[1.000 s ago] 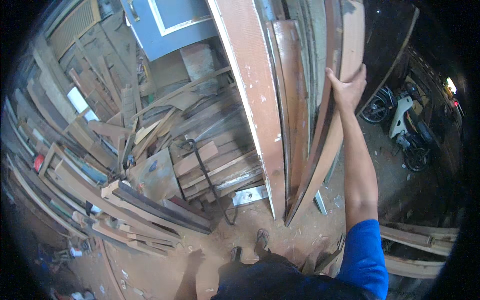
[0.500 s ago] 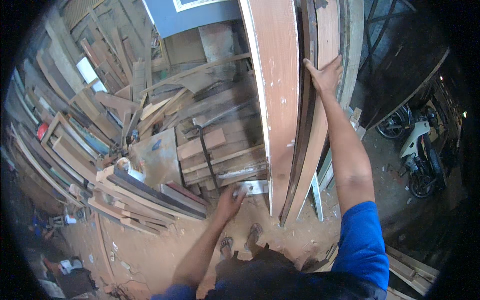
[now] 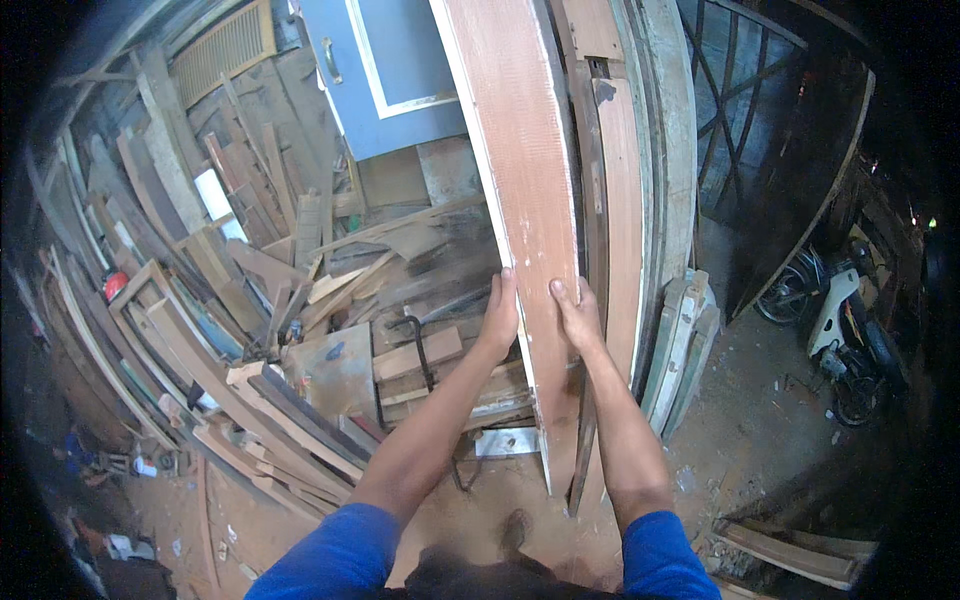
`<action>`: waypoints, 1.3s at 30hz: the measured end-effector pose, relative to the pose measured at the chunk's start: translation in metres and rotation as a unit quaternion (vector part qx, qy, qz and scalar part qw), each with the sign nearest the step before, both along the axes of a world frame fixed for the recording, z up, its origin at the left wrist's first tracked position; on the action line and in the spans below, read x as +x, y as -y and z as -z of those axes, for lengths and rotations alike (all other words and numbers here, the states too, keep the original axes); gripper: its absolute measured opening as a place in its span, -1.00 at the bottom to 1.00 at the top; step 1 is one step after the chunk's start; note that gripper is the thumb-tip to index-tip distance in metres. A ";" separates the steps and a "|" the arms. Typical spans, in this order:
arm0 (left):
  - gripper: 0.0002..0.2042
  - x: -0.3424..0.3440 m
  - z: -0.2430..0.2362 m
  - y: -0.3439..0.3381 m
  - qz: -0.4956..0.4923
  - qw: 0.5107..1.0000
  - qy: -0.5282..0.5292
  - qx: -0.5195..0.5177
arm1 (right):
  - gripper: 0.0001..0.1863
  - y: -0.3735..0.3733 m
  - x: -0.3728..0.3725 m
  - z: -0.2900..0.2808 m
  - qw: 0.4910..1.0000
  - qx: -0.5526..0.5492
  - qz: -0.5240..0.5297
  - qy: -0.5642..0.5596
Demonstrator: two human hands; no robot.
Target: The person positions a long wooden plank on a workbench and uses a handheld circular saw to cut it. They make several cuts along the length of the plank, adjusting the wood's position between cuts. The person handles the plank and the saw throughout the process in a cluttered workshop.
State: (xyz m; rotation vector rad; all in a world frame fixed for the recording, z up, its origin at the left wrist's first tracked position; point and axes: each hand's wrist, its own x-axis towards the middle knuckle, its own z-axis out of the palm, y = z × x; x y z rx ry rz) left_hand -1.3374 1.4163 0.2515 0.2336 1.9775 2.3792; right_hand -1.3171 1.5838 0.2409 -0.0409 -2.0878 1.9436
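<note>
A long upright board point(image 3: 520, 160), pinkish-brown with white-smeared edges, leans in front of me. My left hand point(image 3: 501, 314) is closed around its left edge, thumb pressed to the white side. Gripping the opposite edge at the same height is my right hand point(image 3: 579, 318), its thumb lying on the board's face. Just right of the board stand a dark narrow strip point(image 3: 597, 190) and a paler plank point(image 3: 624, 170). The fingers behind the board are hidden.
A blue door panel point(image 3: 410, 125) stands behind at upper left. Loose timber point(image 3: 350, 280) is heaped to the left, with a black curved metal bar point(image 3: 420, 350) at its front. Thick grey planks point(image 3: 665, 110) lean at right; a motorcycle point(image 3: 835, 310) stands beyond.
My left hand has risen from low beside the white metal piece to the board's left edge. My right hand has come off the strips on the right and onto the board's right edge.
</note>
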 end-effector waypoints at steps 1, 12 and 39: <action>-0.29 0.017 0.002 0.008 0.008 1.000 0.003 -0.014 | -0.40 0.006 0.024 -0.007 1.000 -0.021 -0.018 0.004; -0.21 0.170 0.003 0.062 -0.021 0.983 -0.181 0.011 | 0.05 0.074 0.205 0.034 0.984 -0.040 0.109 -0.137; -0.25 0.476 -0.162 0.397 0.596 0.711 0.136 0.347 | -0.14 0.647 0.758 0.114 0.847 0.019 0.503 0.173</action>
